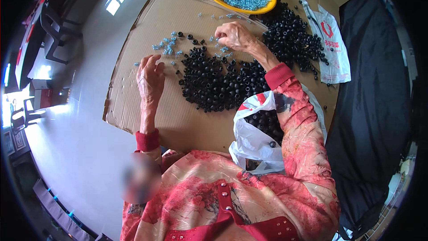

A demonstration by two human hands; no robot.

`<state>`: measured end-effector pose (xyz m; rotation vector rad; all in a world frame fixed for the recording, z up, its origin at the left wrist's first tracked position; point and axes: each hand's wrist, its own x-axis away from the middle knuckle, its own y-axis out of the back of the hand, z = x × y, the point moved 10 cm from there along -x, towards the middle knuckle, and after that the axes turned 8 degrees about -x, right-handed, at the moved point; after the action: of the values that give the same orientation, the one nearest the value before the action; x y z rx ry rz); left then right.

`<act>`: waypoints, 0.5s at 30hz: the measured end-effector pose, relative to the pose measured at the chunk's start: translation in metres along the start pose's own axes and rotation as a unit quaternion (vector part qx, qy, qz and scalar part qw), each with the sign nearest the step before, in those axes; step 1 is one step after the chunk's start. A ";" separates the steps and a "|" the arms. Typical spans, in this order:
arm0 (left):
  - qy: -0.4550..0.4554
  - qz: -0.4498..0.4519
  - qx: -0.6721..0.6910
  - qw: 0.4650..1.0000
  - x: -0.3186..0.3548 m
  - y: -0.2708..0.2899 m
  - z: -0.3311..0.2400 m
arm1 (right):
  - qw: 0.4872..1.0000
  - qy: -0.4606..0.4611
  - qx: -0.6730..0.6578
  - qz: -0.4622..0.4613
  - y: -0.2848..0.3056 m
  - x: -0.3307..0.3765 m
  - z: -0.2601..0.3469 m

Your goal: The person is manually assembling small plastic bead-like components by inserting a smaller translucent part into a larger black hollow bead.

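Note:
My left hand (150,80) hovers over the cardboard with loosely bent, parted fingers, and nothing shows in it. Just past its fingertips lie small clear-blue pieces (168,44), too tiny to identify. My right hand (236,36) is closed in a pinch above the far edge of a heap of round black hollow plastic parts (209,80); whatever its fingertips hold is hidden. A few blue pieces are scattered under that hand. A second black heap (292,35) spreads to the right of it.
A yellow bowl (272,6) of blue pieces stands at the far edge. Close to my body, a white plastic bag (254,138) holds more black parts. Another white bag (336,58) lies flat at right, beside black cloth (374,85). Flattened cardboard (129,89) lies underneath. Chairs stand far left.

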<state>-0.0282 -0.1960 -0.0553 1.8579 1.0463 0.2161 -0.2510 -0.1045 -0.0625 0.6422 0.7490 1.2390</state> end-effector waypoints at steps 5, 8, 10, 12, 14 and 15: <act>-0.012 -0.030 0.033 0.999 0.006 0.001 -0.010 | 0.999 -0.015 0.037 0.018 -0.003 0.001 -0.004; -0.009 -0.021 0.087 0.996 0.002 -0.007 -0.039 | 0.997 -0.069 -0.039 -0.004 0.012 0.007 -0.007; -0.080 -0.041 0.083 0.992 -0.008 -0.015 -0.076 | 0.994 -0.079 -0.071 -0.017 0.018 0.009 -0.008; -0.133 -0.034 0.033 0.990 -0.022 -0.036 -0.106 | 0.993 -0.082 -0.082 -0.010 0.021 0.012 -0.009; -0.155 -0.020 0.005 0.988 -0.033 -0.059 -0.118 | 0.993 -0.079 -0.084 0.005 0.021 0.014 -0.007; -0.158 -0.018 0.007 0.987 -0.039 -0.066 -0.119 | 0.993 -0.082 -0.083 0.004 0.023 0.017 -0.009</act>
<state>-0.1546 -0.1350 -0.0351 1.8121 0.8626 -0.1057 -0.2695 -0.0827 -0.0523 0.6015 0.5017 1.2245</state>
